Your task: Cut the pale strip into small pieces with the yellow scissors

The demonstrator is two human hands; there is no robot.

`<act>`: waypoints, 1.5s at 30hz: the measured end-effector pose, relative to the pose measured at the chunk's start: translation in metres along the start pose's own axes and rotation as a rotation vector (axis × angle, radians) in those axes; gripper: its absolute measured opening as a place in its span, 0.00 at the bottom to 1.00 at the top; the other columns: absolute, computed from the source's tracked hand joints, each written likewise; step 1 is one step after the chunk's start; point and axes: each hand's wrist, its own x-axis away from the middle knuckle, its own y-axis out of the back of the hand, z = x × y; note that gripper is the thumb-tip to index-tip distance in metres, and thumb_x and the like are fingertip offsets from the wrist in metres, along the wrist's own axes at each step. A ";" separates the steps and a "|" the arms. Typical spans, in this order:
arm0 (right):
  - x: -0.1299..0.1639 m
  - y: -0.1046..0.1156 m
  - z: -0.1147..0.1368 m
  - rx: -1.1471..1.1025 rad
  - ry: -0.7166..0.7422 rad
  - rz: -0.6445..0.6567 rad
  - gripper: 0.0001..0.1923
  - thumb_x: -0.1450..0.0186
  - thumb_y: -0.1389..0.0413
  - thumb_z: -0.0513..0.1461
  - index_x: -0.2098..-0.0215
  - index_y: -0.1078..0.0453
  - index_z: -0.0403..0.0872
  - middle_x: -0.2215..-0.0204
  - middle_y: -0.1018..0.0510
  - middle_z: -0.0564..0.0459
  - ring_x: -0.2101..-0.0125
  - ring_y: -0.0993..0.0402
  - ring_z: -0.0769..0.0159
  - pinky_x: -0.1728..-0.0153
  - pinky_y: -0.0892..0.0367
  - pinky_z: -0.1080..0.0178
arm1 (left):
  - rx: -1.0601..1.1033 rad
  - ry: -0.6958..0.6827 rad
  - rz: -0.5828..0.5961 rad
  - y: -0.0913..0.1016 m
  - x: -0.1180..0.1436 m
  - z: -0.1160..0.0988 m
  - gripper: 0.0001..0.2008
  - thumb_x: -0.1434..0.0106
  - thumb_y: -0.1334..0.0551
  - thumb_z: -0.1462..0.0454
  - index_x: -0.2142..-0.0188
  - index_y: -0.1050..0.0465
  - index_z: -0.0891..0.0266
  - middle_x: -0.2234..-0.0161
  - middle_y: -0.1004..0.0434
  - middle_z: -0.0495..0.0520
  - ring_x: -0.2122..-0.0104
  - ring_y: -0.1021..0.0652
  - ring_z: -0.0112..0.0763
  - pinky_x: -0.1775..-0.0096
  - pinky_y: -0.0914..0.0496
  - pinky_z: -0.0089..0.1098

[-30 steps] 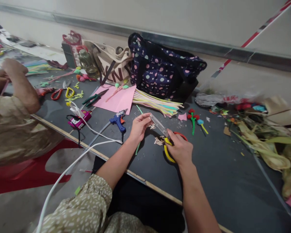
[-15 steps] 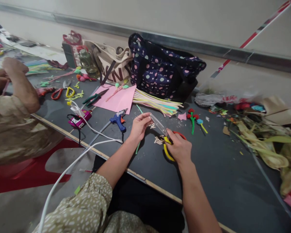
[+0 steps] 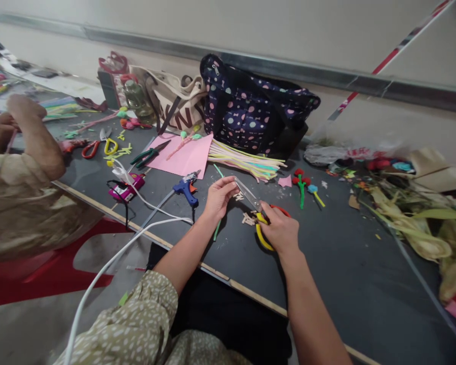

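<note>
On your bench [image 3: 365, 284] a navy polka-dot bag [image 3: 251, 109] stands at the back beside a beige tote [image 3: 177, 104]. In front of them a pink paper sheet [image 3: 184, 157] lies next to a bundle of pale pipe cleaners [image 3: 247, 162]. A blue glue gun [image 3: 186, 188] sits near a white cable [image 3: 110, 263]. Green pliers [image 3: 148, 154] rest at the sheet's left edge. Dried husks [image 3: 414, 228] are heaped at your right. A co-worker's arm [image 3: 38, 144] shows at your far left.

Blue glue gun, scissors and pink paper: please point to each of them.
blue glue gun [image 3: 186, 187], head view, on its body.
scissors [image 3: 261, 238], head view, on the yellow handle loop.
pink paper [image 3: 184, 157], head view, on its bare middle.
</note>
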 end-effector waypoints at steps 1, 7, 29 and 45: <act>0.000 0.000 0.000 0.000 -0.001 0.000 0.19 0.37 0.48 0.43 0.48 0.27 0.52 0.68 0.20 0.55 0.74 0.31 0.71 0.75 0.47 0.65 | 0.001 0.002 -0.002 0.000 0.000 0.000 0.16 0.58 0.26 0.67 0.68 0.23 0.66 0.74 0.22 0.48 0.75 0.23 0.22 0.66 0.28 0.26; 0.000 0.001 0.000 0.008 -0.005 0.045 0.19 0.36 0.49 0.42 0.49 0.27 0.51 0.69 0.21 0.53 0.74 0.31 0.71 0.75 0.47 0.65 | 0.006 0.005 -0.014 0.002 -0.002 0.001 0.15 0.57 0.26 0.68 0.68 0.23 0.66 0.75 0.22 0.48 0.75 0.23 0.22 0.65 0.27 0.27; -0.003 0.006 0.002 -0.045 -0.086 -0.009 0.25 0.40 0.43 0.44 0.44 0.32 0.51 0.64 0.22 0.54 0.63 0.28 0.66 0.67 0.42 0.66 | 0.103 0.106 0.029 0.000 0.000 -0.007 0.13 0.53 0.29 0.71 0.67 0.27 0.64 0.72 0.22 0.47 0.73 0.23 0.19 0.67 0.27 0.22; -0.002 0.003 0.000 0.010 -0.170 -0.026 0.24 0.39 0.44 0.44 0.44 0.32 0.51 0.65 0.23 0.54 0.65 0.29 0.66 0.69 0.44 0.65 | -0.030 0.128 0.255 -0.002 0.004 -0.003 0.22 0.53 0.29 0.69 0.56 0.23 0.63 0.73 0.27 0.46 0.76 0.27 0.19 0.69 0.29 0.25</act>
